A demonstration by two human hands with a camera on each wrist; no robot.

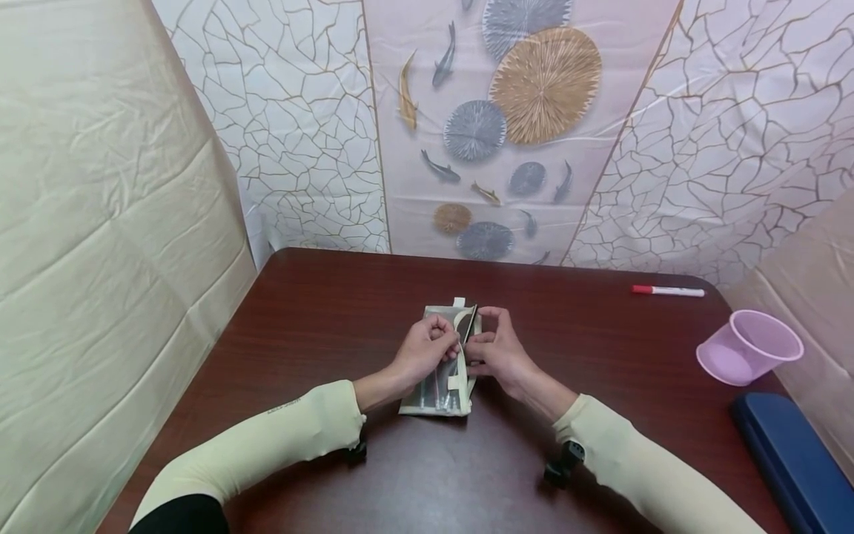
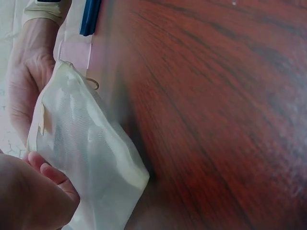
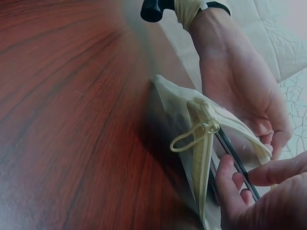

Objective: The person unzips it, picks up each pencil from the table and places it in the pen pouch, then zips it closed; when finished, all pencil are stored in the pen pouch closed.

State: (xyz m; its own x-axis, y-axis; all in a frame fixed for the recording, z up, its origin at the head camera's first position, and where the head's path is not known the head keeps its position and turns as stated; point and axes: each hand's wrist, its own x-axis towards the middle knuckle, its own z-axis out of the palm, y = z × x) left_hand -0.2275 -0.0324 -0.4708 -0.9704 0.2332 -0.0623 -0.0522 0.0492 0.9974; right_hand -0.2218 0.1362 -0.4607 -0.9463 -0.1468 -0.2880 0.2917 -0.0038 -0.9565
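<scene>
A see-through mesh zipper pouch (image 1: 427,400) with cream edging stands slightly gaping at the table's middle. My left hand (image 1: 422,350) pinches the edge of its opening, bent fingertips at the mesh in the left wrist view. On the other side, my right hand (image 1: 505,354) holds a thin dark rod (image 3: 234,155) between thumb and fingers. The rod lies along the unzipped opening, its lower part hidden by the pouch and fingers. A cord loop (image 3: 184,140) hangs from the zipper slider near the pouch's end. Slim items show faintly through the mesh.
A red-capped white marker (image 1: 667,291) lies at the back right of the brown table (image 1: 320,311). Nearer, a pink cup (image 1: 740,356) is tipped over, and a dark blue case (image 1: 794,460) lies along the right edge. Patterned cloth hangs behind.
</scene>
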